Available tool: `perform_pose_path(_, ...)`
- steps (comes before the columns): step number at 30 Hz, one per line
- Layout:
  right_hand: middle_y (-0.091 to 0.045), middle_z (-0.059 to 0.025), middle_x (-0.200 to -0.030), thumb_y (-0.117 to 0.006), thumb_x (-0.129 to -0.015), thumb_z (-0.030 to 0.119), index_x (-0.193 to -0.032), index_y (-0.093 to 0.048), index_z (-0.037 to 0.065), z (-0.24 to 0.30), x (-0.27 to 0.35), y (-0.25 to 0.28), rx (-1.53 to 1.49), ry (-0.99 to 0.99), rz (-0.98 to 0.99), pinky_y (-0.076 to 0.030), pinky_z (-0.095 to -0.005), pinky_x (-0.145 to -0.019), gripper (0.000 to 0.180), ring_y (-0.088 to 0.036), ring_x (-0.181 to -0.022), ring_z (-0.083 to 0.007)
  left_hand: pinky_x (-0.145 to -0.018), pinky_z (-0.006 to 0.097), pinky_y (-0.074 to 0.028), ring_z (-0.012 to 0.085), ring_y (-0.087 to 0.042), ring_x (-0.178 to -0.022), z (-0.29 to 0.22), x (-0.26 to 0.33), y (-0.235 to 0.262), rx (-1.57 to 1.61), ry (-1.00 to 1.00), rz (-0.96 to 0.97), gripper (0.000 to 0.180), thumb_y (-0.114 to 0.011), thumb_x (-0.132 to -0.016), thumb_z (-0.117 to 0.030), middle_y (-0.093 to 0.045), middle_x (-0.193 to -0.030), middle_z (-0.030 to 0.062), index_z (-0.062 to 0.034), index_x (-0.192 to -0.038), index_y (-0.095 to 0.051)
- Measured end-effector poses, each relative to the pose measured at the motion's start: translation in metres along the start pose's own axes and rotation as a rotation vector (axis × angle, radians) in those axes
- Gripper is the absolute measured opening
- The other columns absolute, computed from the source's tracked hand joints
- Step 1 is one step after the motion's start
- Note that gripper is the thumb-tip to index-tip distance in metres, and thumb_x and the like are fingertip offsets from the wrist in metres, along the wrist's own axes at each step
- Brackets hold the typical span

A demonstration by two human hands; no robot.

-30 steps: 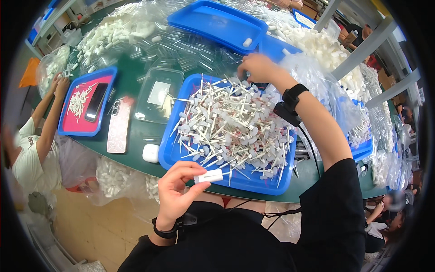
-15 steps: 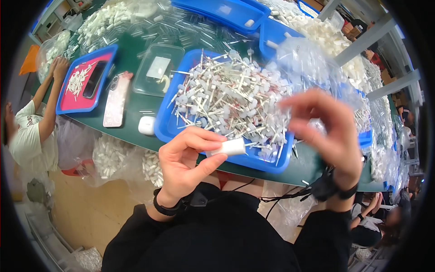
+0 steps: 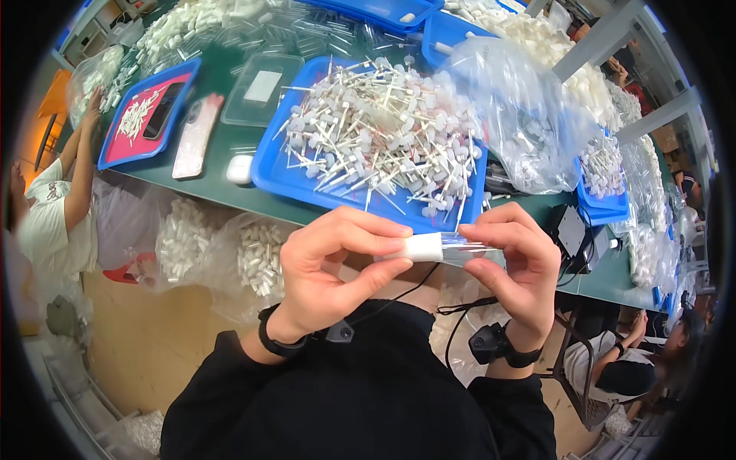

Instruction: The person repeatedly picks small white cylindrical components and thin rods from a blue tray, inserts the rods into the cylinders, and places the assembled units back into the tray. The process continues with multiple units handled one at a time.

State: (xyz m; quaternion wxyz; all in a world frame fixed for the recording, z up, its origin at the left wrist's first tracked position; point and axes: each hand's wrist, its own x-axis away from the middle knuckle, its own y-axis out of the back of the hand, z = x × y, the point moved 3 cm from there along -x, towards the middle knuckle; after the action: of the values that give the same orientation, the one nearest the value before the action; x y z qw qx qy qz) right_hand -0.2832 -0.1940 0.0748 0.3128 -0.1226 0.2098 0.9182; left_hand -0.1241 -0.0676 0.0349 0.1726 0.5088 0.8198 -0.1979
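Both hands have come together at the chest since the earlier frame: left hand (image 3: 333, 264) pinches the white cap (image 3: 420, 247), right hand (image 3: 515, 257) pinches the clear tube (image 3: 466, 250), the pair lying horizontal, cap end left. They sit just off the table edge (image 3: 230, 201), near the blue tray (image 3: 307, 184) of white sticks (image 3: 383, 130). Clear bag (image 3: 521, 123) is right of it, pink-lined tray (image 3: 146, 123) far left.

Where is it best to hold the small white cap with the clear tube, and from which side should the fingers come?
Probably on the white cap, pinched across its round body from the left end, as the left hand does. The cap looks short, solid and opaque. The clear tube lies level and points right; it looks thin, so the right hand takes it lightly from that side.
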Motion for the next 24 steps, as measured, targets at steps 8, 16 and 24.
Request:
perform_pose_path(8, -0.062, -0.0103, -0.087, -0.075, -0.070, 0.000, -0.102, -0.069, 0.000, -0.011, 0.043, -0.005, -0.080, 0.000, -0.106, -0.048, -0.0243, -0.062, 0.033, -0.061, -0.075, -0.0149, -0.072, 0.029, -0.054, 0.0238, -0.067, -0.085, -0.012, 0.010, -0.005, -0.249, 0.015, 0.187, 0.018, -0.072, -0.071, 0.011, -0.066, -0.093, 0.0192, 0.0037, -0.086, -0.066)
perform_pose_path(16, -0.060, -0.0083, -0.087, -0.077, -0.066, -0.001, -0.098, -0.072, 0.007, -0.014, 0.068, -0.019, 0.225, 0.277, -0.263, -0.058, -0.0346, -0.078, 0.033, -0.062, -0.076, -0.0180, -0.073, 0.030, -0.055, 0.0238, -0.067, -0.087, -0.008, 0.013, -0.007, -0.041, 0.292, 0.288, 0.019, -0.068, -0.074, 0.012, -0.065, -0.094, 0.0199, 0.0065, -0.091, -0.066)
perform_pose_path(24, -0.065, -0.0109, -0.093, -0.078, -0.068, 0.001, -0.102, -0.068, 0.003, -0.015, 0.065, -0.026, 0.321, 0.154, -0.245, -0.053, -0.0287, -0.067, 0.036, -0.065, -0.079, -0.0209, -0.081, 0.031, -0.055, 0.0235, -0.065, -0.094, 0.001, 0.015, -0.007, 0.173, 0.595, 0.155, 0.023, -0.068, -0.074, 0.013, -0.064, -0.105, 0.0194, 0.0066, -0.096, -0.065)
